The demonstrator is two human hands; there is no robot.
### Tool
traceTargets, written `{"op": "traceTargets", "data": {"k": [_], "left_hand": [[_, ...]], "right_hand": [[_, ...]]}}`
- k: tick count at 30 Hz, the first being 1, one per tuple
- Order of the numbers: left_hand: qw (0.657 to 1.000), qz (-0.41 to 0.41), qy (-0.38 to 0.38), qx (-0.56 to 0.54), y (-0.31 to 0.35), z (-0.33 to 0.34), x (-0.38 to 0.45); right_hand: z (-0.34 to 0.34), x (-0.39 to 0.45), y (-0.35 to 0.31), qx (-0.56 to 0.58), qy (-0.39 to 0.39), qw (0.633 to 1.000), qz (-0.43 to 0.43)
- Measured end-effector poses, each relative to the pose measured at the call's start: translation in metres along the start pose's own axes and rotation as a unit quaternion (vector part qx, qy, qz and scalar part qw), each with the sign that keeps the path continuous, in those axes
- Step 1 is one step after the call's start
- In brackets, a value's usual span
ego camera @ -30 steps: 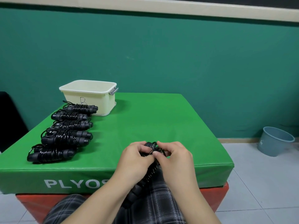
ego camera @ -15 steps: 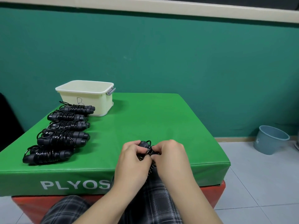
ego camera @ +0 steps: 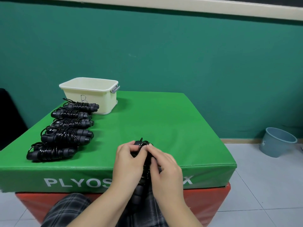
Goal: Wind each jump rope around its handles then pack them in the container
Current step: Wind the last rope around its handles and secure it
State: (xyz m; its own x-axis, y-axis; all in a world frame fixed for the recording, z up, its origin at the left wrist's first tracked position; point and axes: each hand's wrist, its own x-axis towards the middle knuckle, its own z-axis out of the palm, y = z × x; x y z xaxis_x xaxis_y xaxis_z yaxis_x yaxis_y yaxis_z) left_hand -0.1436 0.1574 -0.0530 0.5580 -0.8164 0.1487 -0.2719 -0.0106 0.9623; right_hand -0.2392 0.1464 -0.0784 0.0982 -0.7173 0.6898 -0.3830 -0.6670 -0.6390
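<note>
Most of the jump rope (ego camera: 144, 169) is hidden between the left hand (ego camera: 129, 163) and the right hand (ego camera: 165, 167); only its top end and a stretch of coiled handle below the hands show, so each grip's exact hold on it cannot be told. The hands also cover the middle letters of the white print on the tabletop (ego camera: 164, 125) front. The inside of the container (ego camera: 91, 95), at the tabletop's far left corner, is out of sight. A dark shape (ego camera: 8, 118) left of the tabletop is cut by the edge.
</note>
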Motion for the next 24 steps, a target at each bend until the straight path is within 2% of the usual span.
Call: {"op": "traceTargets", "data": {"k": [4,8,11,17,22,24], "left_hand": [[0.996,-0.048,0.004,-0.076,0.004,-0.002,0.001],[0.985,-0.098,0.017,-0.143,0.004,-0.002,0.004],[0.989,-0.06,0.036,-0.131,0.003,-0.005,0.003],[0.997,0.008,0.021,-0.075,-0.005,-0.007,-0.002],[0.992,0.124,0.021,0.02,0.001,-0.006,-0.01],[0.989,0.142,0.007,0.048,0.0,-0.005,-0.01]], "right_hand": [[0.001,-0.002,0.003,0.01,-0.009,1.0,0.001],[0.001,-0.002,0.001,-0.004,-0.008,0.998,-0.069],[0.007,-0.001,0.0,-0.041,-0.005,0.996,-0.083],[0.007,0.002,0.002,-0.087,0.035,0.994,-0.063],[0.004,0.002,-0.006,-0.201,-0.007,0.975,-0.094],[0.005,0.003,-0.006,-0.233,-0.022,0.968,-0.092]]}}
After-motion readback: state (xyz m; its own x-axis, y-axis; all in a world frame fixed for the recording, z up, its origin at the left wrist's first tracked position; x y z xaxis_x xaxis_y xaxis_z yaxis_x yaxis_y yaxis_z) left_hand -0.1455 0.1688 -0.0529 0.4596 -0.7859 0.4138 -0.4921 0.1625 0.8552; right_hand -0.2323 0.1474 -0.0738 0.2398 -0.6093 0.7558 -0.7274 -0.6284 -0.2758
